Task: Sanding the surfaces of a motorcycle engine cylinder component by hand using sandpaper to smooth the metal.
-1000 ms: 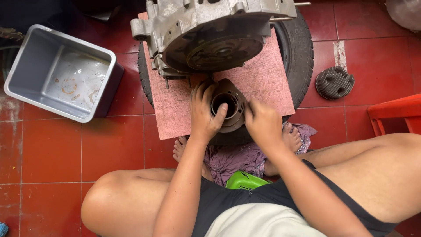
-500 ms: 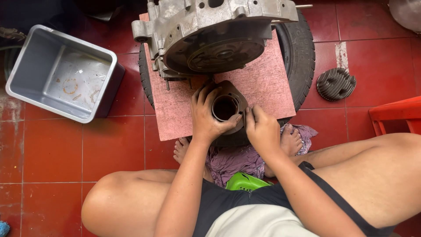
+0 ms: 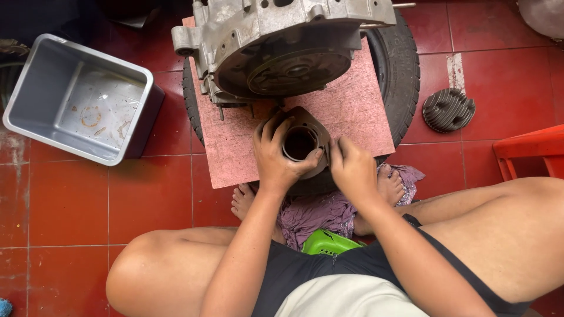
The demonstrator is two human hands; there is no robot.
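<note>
While over the pink board point(image 3: 352, 111), both hands, left hand point(image 3: 276, 158) and right hand point(image 3: 352, 167), clamped on cylinder point(image 3: 302, 138).

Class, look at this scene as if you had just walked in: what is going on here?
A person sits on a red tiled floor, working with bare hands. The left hand grips a dark engine cylinder round its side, thumb at the open bore; the right hand touches its other side. The cylinder rests on a pink board laid over a tyre, below a grey engine casing. A grey tub and a finned cylinder head lie nearby.
</note>
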